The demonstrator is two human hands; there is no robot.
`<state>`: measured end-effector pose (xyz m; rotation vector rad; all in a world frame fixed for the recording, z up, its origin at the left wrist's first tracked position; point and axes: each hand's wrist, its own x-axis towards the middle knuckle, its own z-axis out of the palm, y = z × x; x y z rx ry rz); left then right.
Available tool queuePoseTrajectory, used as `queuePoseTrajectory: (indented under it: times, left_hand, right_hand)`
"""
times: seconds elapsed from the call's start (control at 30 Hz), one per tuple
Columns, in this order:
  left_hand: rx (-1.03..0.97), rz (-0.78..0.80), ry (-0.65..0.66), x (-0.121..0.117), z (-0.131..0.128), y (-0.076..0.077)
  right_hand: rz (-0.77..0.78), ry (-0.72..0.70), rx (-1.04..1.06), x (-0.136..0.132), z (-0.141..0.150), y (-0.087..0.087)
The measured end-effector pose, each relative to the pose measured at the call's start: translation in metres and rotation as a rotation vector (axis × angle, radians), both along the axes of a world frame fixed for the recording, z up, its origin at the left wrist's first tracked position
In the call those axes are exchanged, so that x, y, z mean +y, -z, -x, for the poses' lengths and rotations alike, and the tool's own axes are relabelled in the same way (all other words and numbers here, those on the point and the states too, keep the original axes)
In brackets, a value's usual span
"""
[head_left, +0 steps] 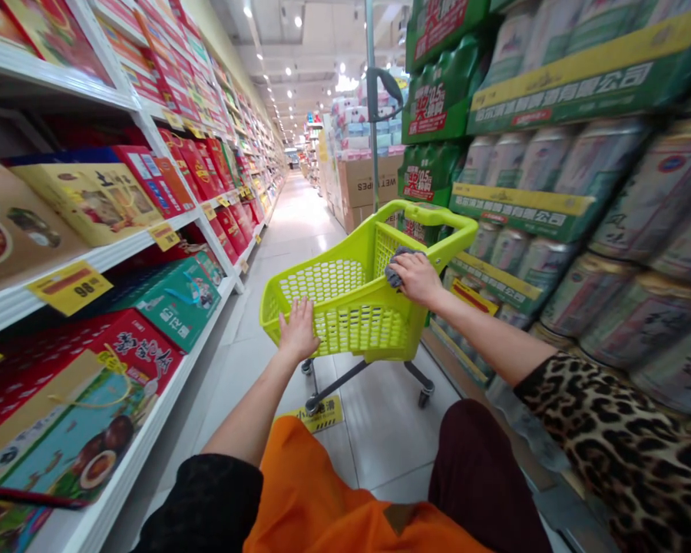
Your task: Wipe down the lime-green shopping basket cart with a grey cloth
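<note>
A lime-green shopping cart [351,322] stands on dark wheeled legs right in front of me, side-on, with its handle toward the right. Its basket has perforated walls. My left hand [299,329] lies on the near rim at the left end, fingers stretched out over the edge. At the right, a grey cloth [400,265] is bunched under the fingers of my right hand [419,278], which presses it on the top rim near the handle. Part of the cloth is hidden by that hand.
Shelves [143,223] of boxed goods line the left side. Stacked beer packs [518,207] rise close on the right. Behind the cart are a metal pole [373,130] and cardboard boxes [371,180]. A yellow floor sign [325,415] lies beneath it, and the tiled aisle runs ahead.
</note>
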<state>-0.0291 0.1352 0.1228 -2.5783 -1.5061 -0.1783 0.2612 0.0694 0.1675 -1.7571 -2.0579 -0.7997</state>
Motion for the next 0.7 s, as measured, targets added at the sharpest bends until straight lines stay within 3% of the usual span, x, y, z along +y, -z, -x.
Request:
queuePoseTrajectory:
  times: [0.27, 0.33, 0.53, 0.6, 0.7]
  left_hand:
    - [0.026, -0.012, -0.009, 0.000, 0.000, 0.000]
    - [0.022, -0.027, -0.025, 0.001, 0.005, 0.003]
    - [-0.036, -0.080, -0.021, 0.000, 0.011, 0.014]
    - [-0.053, -0.098, -0.026, -0.001, 0.009, 0.017]
    - [-0.053, -0.108, -0.040, -0.003, 0.006, 0.018]
  right_hand:
    - [0.160, -0.188, 0.015, 0.035, 0.079, 0.019]
    - [0.154, -0.198, 0.001, 0.034, 0.071, 0.018]
    - [0.031, -0.076, 0.022, 0.013, 0.007, 0.003]
    - [0.015, -0.029, 0.048, 0.013, 0.005, 0.002]
    - [0.073, -0.035, 0.072, 0.024, 0.032, 0.009]
